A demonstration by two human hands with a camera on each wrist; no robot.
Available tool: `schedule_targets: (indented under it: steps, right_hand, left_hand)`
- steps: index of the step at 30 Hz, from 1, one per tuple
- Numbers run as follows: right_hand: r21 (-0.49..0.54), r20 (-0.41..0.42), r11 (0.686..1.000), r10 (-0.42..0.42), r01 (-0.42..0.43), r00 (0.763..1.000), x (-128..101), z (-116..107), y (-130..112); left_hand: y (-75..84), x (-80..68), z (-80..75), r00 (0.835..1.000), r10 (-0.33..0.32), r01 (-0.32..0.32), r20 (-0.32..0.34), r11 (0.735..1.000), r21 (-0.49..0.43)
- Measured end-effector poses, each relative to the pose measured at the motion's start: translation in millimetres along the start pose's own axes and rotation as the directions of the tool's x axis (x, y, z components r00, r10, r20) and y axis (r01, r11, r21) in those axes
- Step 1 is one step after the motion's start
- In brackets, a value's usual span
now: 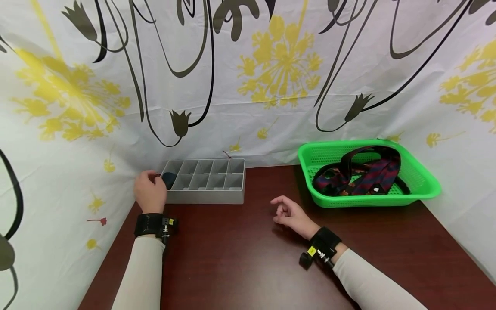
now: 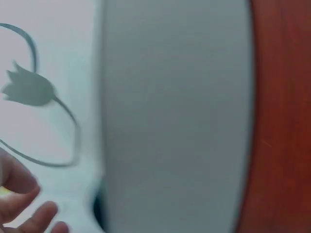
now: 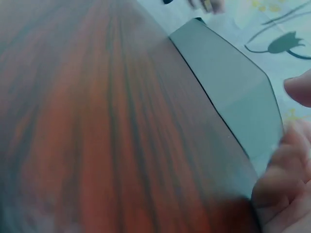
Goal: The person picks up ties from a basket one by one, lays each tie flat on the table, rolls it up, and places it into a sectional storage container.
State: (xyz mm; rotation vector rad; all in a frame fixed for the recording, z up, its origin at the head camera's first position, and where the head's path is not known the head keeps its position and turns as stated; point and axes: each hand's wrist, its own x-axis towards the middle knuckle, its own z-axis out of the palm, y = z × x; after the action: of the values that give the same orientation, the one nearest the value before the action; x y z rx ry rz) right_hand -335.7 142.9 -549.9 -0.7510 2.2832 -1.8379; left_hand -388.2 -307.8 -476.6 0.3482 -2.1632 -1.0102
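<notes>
A grey divided box [image 1: 205,197] with two rows of compartments stands toward the back left of the table. A dark, rolled-looking cloth item [image 1: 168,180] lies in its left end; the left hand partly covers it. My left hand [image 1: 150,191] is raised beside that end, fingers bent, thumb tip close to the index finger. In the left wrist view its fingers [image 2: 41,218] show nothing between them. My right hand [image 1: 293,217] hovers over the table, right of the box, with loosely bent fingers and nothing held.
A green plastic basket [image 1: 426,189] sits at the back right, holding dark patterned straps or fabric [image 1: 372,172]. The dark red-brown table [image 1: 232,258] is bordered by a patterned white cloth [image 1: 217,94] behind and at both sides.
</notes>
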Motion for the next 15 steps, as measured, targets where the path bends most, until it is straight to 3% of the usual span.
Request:
schedule_targets:
  steps: [2,4,7,9,12,15]
  right_hand:
    - [-0.038,0.008,0.999,-0.027,0.028,1.000,-2,-3,-5]
    - [-0.060,0.031,0.996,-0.065,0.066,0.997,-2,-6,-12]
    - [-0.058,0.054,0.990,-0.129,0.132,0.990,-3,-14,-29]
    - [-0.073,0.029,0.982,-0.171,0.173,0.985,-3,-23,-40]
    - [-0.148,-0.045,0.968,-0.210,0.201,0.977,-5,-39,-56]
    - [-0.286,-0.158,0.942,-0.226,0.174,0.961,-8,-61,-69]
  left_hand:
    - [15.0,-3.3,-0.3,0.998,0.048,-0.050,-0.046,0.998,-0.046]
    - [32.9,-10.1,2.3,0.994,0.092,-0.096,-0.053,0.993,-0.074]
    - [62.6,-31.1,12.6,0.985,0.170,-0.168,0.016,0.981,-0.095]
    - [81.8,-52.5,26.3,0.968,0.238,-0.229,0.074,0.967,-0.115]
    - [110.6,-96.8,51.5,0.917,0.361,-0.339,0.172,0.930,-0.143]
    - [141.1,-146.7,72.2,0.838,0.461,-0.420,0.292,0.887,-0.192]
